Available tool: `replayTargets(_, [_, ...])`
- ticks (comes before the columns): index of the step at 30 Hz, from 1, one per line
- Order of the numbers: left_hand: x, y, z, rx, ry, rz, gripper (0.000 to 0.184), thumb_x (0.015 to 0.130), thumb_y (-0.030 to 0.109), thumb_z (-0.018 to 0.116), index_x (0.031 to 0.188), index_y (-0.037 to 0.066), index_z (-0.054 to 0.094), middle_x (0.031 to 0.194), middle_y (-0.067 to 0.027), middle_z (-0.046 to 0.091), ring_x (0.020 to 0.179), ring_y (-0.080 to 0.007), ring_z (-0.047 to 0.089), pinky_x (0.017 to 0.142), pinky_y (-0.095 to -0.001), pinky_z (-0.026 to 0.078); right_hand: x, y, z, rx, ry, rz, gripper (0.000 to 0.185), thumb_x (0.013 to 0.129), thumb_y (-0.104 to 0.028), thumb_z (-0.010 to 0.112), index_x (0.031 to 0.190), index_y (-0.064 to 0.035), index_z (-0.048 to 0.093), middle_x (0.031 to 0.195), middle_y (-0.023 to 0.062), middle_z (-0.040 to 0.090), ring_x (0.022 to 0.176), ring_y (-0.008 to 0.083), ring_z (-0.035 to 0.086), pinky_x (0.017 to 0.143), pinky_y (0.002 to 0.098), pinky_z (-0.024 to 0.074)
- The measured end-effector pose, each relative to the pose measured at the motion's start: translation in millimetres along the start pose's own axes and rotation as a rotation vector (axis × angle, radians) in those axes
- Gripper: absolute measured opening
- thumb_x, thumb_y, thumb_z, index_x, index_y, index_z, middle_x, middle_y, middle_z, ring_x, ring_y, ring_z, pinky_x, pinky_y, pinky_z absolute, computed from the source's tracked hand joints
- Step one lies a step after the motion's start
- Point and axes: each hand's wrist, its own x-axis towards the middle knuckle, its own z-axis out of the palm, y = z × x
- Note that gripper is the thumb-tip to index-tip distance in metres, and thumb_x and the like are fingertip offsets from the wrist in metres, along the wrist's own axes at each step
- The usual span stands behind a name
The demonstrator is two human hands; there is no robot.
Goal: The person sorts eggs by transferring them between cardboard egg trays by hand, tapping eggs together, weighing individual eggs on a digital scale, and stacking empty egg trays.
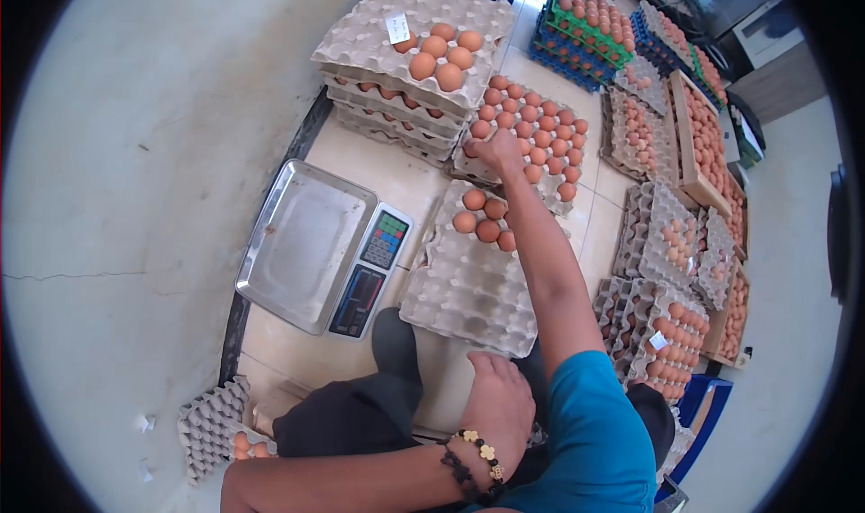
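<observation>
My right hand reaches to the near left corner of a full egg tray, its fingers closed around a brown egg. Nearer to me lies a grey cardboard egg tray with several brown eggs in its far rows; its near cups hold none. My left hand, wearing a beaded bracelet, rests low by my legs. Nothing shows in it, and its fingers look loosely extended, partly hidden. A digital scale with a bare metal pan stands left of the near tray.
A tall stack of egg trays stands at the back left, loose eggs and a label on top. Green and blue trays are at the back. More trays and wooden crates line the right. Cardboard trays lie lower left.
</observation>
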Motion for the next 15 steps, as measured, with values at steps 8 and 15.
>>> replayTargets(8, [3.9,6.9,5.1,0.008,0.116,-0.074,0.036,0.093,0.021,0.054,0.123,0.003,0.062,0.113,-0.0125,0.066,0.112,-0.0305,0.058,0.099,-0.0467,0.037,-58.3,64.5,-38.5,1.421,-0.528,-0.001,0.024,0.083,-0.017,0.077,0.094,-0.0040,0.060,0.081,0.0042,0.064,0.057,0.0069,0.055,0.046,0.0193,0.0408])
replayTargets(15, [7.5,35.9,-7.3,0.021,0.037,0.023,0.040,0.095,0.024,0.057,0.129,0.004,0.062,0.123,-0.0109,0.065,0.120,-0.0295,0.057,0.105,-0.0540,0.037,-136.2,78.4,-25.1,1.212,-0.403,-0.187,0.042,0.073,-0.009,0.085,0.106,-0.0036,0.060,0.090,0.0056,0.068,0.066,0.0075,0.062,0.056,0.0187,0.0477])
